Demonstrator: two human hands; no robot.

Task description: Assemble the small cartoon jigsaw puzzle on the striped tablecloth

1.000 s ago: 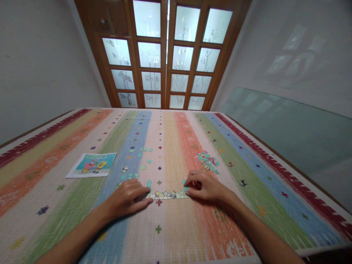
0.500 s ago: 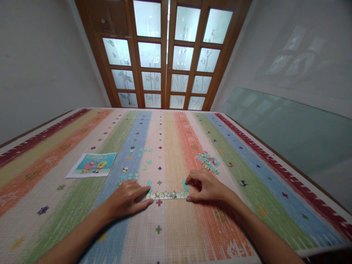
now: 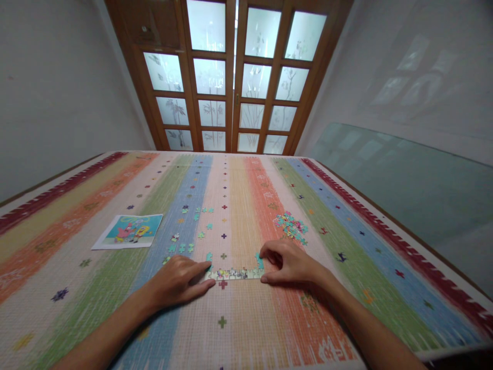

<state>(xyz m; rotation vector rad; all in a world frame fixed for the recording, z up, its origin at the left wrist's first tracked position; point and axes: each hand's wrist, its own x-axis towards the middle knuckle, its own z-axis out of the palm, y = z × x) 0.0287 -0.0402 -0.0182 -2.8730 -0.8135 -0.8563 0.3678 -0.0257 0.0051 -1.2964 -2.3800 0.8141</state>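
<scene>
A partly joined jigsaw puzzle point(image 3: 234, 274) lies flat in front of me, a bottom row with short teal columns rising at both ends. My left hand point(image 3: 181, 280) is at its left end, index fingertip on the teal side piece and thumb by the lower corner. At the right end, my right hand point(image 3: 287, 264) has thumb and curled index finger against the edge, bracketing the right teal pieces point(image 3: 259, 260). Both hands grip the puzzle's ends. The other fingers of the left hand are folded and partly hidden.
Loose teal puzzle pieces point(image 3: 182, 247) lie beyond my left hand, with more pieces point(image 3: 204, 210) farther back. A mixed heap of pieces point(image 3: 291, 226) sits beyond my right hand. A cartoon reference picture point(image 3: 131, 230) rests at left on the striped tablecloth point(image 3: 239, 329).
My left hand has shifted very slightly toward me, its fingertips still at the puzzle's left end. My right hand and the puzzle look practically unchanged.
</scene>
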